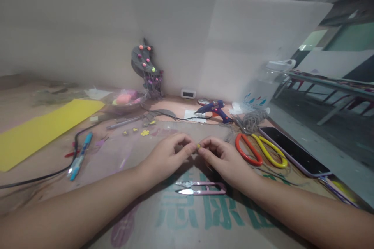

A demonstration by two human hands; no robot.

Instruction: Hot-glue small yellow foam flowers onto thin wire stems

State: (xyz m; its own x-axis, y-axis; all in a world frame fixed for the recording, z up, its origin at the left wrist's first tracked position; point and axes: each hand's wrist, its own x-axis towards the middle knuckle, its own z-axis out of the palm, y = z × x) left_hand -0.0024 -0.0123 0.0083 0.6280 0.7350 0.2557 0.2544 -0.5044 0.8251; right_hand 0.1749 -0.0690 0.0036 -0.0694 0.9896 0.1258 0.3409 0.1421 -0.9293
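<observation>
Over the middle of the table, my left hand and my right hand meet fingertip to fingertip. Between the pinched thumbs and fingers shows a tiny yellow piece, too small to make out its shape. Thread snips with pink handles lie just below my hands, blades pointing left. A yellow flower and a few small yellow scraps rest beyond my left hand. To the right of my right hand are scissors with a red handle loop and a yellow one.
A blue glue gun stands at the back with a red light lit. Around it are a grey yarn ball, a water bottle and a crescent ornament. A phone lies right; yellow sheet, blue pen and black cord lie left.
</observation>
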